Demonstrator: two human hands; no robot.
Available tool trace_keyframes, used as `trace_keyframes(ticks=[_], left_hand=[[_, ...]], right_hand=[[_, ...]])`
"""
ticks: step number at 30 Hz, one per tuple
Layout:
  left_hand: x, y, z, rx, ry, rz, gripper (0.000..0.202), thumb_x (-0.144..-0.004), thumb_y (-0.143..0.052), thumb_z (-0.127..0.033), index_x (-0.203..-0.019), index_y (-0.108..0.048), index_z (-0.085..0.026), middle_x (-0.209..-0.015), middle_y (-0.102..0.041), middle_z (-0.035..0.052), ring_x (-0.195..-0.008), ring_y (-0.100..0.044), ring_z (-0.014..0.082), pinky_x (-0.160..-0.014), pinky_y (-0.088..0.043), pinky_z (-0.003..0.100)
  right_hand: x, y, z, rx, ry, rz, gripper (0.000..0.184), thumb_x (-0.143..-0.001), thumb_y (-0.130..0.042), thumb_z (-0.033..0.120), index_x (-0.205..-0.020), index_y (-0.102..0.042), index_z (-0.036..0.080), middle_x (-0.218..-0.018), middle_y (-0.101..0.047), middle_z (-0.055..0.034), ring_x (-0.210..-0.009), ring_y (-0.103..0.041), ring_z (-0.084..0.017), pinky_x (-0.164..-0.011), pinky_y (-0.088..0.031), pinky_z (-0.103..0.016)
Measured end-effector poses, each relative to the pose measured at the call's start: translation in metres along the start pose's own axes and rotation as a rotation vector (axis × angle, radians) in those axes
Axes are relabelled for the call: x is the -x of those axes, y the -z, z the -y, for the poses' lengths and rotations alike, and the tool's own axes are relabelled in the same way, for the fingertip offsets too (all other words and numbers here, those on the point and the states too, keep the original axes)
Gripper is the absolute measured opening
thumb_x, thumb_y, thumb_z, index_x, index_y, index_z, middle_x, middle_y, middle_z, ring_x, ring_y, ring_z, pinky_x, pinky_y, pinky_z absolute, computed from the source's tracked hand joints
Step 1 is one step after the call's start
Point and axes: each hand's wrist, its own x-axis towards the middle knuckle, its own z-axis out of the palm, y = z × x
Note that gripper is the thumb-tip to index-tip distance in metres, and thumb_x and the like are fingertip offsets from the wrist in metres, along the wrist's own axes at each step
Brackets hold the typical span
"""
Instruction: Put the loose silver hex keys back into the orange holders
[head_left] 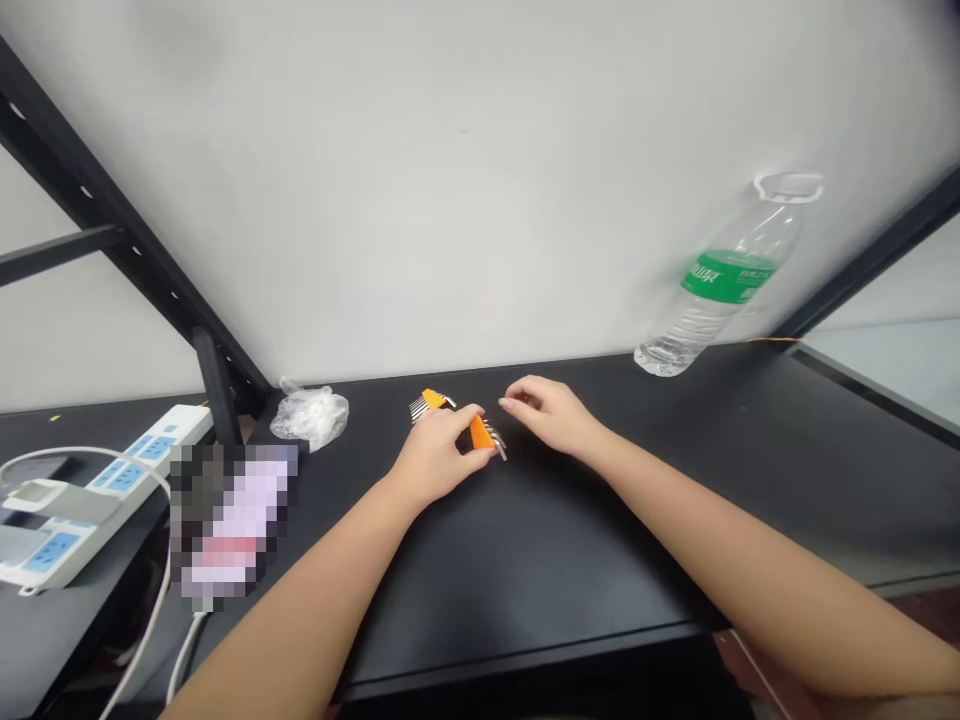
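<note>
My left hand (435,458) is closed around an orange hex key holder (481,433), gripping it between thumb and fingers just above the black table. Several bent metal hex keys stick out of its right side. Just beyond my left fingers is another orange holder (433,398), with thin metal keys showing on both sides; my hand partly covers it. To the right, apart from the holders, my right hand (553,415) hovers with loosely curled fingers and a gap between thumb and forefinger. Nothing shows in it.
A crumpled clear plastic bag (311,415) lies left on the black table (525,560). Near it are a blurred-out phone (240,520) with a white cable and a power strip (142,450). A large water bottle (720,280) stands at the back right by the wall.
</note>
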Motion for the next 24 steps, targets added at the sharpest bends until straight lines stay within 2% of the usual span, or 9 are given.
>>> trace_keyframes(ticks=[2,4,6,8,13,16,18,20,24], left_hand=[[0.001,-0.001,0.002,0.022,0.037,0.000,0.050,-0.084,-0.073,-0.041,-0.131,-0.063,-0.027,-0.098,-0.072,0.0035,-0.090,-0.066,0.0224,-0.083,-0.054,0.036],[0.001,-0.001,0.003,0.044,0.043,-0.001,0.054,-0.085,-0.071,-0.038,-0.137,-0.060,-0.028,-0.104,-0.073,0.0033,-0.089,-0.067,0.0210,-0.081,-0.055,0.035],[0.001,0.000,0.003,0.065,0.032,0.008,0.051,-0.087,-0.068,-0.036,-0.137,-0.061,-0.030,-0.107,-0.074,0.0021,-0.087,-0.068,0.0191,-0.081,-0.055,0.033],[0.000,0.000,0.002,0.077,0.013,0.014,0.043,-0.089,-0.066,-0.035,-0.132,-0.065,-0.030,-0.108,-0.075,0.0012,-0.086,-0.068,0.0180,-0.081,-0.056,0.033],[0.000,0.001,0.002,0.069,0.000,0.025,0.031,-0.088,-0.067,-0.034,-0.118,-0.071,-0.028,-0.107,-0.075,0.0002,-0.088,-0.069,0.0185,-0.082,-0.056,0.032],[0.000,0.000,0.003,0.085,0.029,0.035,0.041,-0.088,-0.067,-0.034,-0.129,-0.066,-0.030,-0.113,-0.074,0.0010,-0.094,-0.070,0.0195,-0.086,-0.056,0.033],[0.001,-0.001,0.003,0.093,0.074,0.029,0.058,-0.086,-0.070,-0.034,-0.142,-0.055,-0.031,-0.116,-0.073,0.0020,-0.100,-0.070,0.0213,-0.088,-0.057,0.034],[0.001,-0.001,0.004,0.102,0.114,0.014,0.068,-0.083,-0.073,-0.034,-0.146,-0.048,-0.030,-0.121,-0.072,0.0036,-0.111,-0.069,0.0238,-0.091,-0.057,0.036],[0.001,-0.004,0.007,0.102,0.135,-0.007,0.055,-0.082,-0.075,-0.035,-0.132,-0.056,-0.027,-0.126,-0.070,0.0048,-0.115,-0.068,0.0248,-0.095,-0.056,0.038]], right_hand=[[-0.004,0.010,-0.017,0.248,0.113,-0.047,0.020,-0.096,-0.062,0.036,-0.105,-0.073,0.022,-0.103,-0.066,-0.0077,-0.084,-0.062,-0.019,-0.082,-0.053,-0.037],[-0.006,0.016,-0.033,0.402,0.162,-0.009,0.023,-0.095,-0.062,0.028,-0.114,-0.073,0.023,-0.117,-0.063,-0.0106,-0.098,-0.063,-0.023,-0.090,-0.053,-0.040],[-0.007,0.019,-0.043,0.508,0.189,0.065,0.023,-0.094,-0.063,0.024,-0.115,-0.073,0.024,-0.120,-0.063,-0.0112,-0.106,-0.061,-0.025,-0.093,-0.052,-0.041],[-0.007,0.018,-0.045,0.576,0.204,0.129,0.019,-0.094,-0.062,0.021,-0.108,-0.074,0.023,-0.114,-0.065,-0.0105,-0.107,-0.060,-0.025,-0.093,-0.051,-0.040],[-0.004,0.015,-0.024,0.707,0.181,0.211,0.013,-0.093,-0.059,0.016,-0.085,-0.069,0.020,-0.092,-0.065,-0.0088,-0.085,-0.061,-0.020,-0.075,-0.048,-0.031],[0.000,0.014,-0.008,0.795,0.133,0.258,0.009,-0.088,-0.061,0.015,-0.082,-0.067,0.019,-0.089,-0.065,-0.0080,-0.077,-0.060,-0.019,-0.067,-0.043,-0.029],[0.001,0.013,-0.002,0.803,0.118,0.279,0.008,-0.088,-0.061,0.017,-0.083,-0.066,0.019,-0.091,-0.065,-0.0073,-0.079,-0.061,-0.018,-0.067,-0.042,-0.028],[0.002,0.013,0.002,0.778,0.113,0.280,0.008,-0.088,-0.059,0.018,-0.084,-0.066,0.019,-0.092,-0.065,-0.0066,-0.081,-0.061,-0.018,-0.068,-0.042,-0.028],[0.002,0.013,0.006,0.691,0.110,0.258,0.006,-0.086,-0.059,0.017,-0.082,-0.063,0.020,-0.093,-0.066,-0.0057,-0.082,-0.061,-0.018,-0.070,-0.041,-0.028]])
